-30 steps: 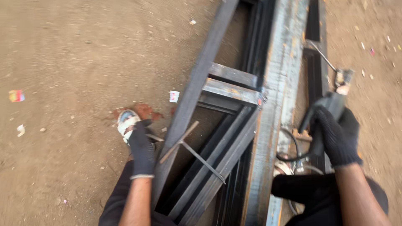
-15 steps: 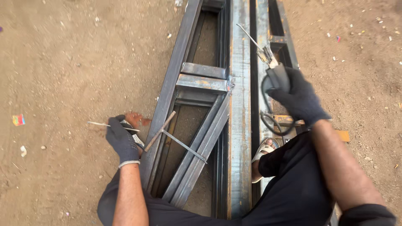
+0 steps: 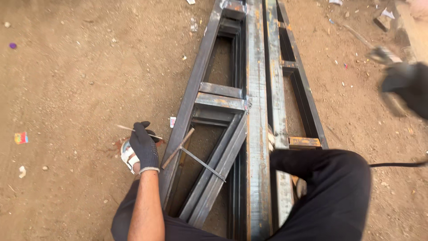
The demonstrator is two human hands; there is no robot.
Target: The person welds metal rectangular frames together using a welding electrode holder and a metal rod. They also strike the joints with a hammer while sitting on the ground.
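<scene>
Two gloved hands, catalogued from the body outward. Left hand [image 3: 145, 145]: dark knit glove, fingers pinched round a thin welding rod [image 3: 133, 130] that juts out to its left over the dirt ground [image 3: 76, 80]; the hand sits just beside the steel frame [image 3: 214, 116], above a sandalled foot [image 3: 127, 156]. The rod looks light, stiff and brittle in its coating, best held near one end as here. Right of that hand: two loose rusty bars [image 3: 191, 154] crossed inside the frame's near bay. Frame: long welded box sections, evidently heavy and rigid, sharp at the edges, to be gripped along a rail. Right hand [image 3: 408, 87]: raised well to the right, blurred, clenched on a dark electrode holder [image 3: 383, 56]; a black cable [image 3: 399, 164] trails below it.
</scene>
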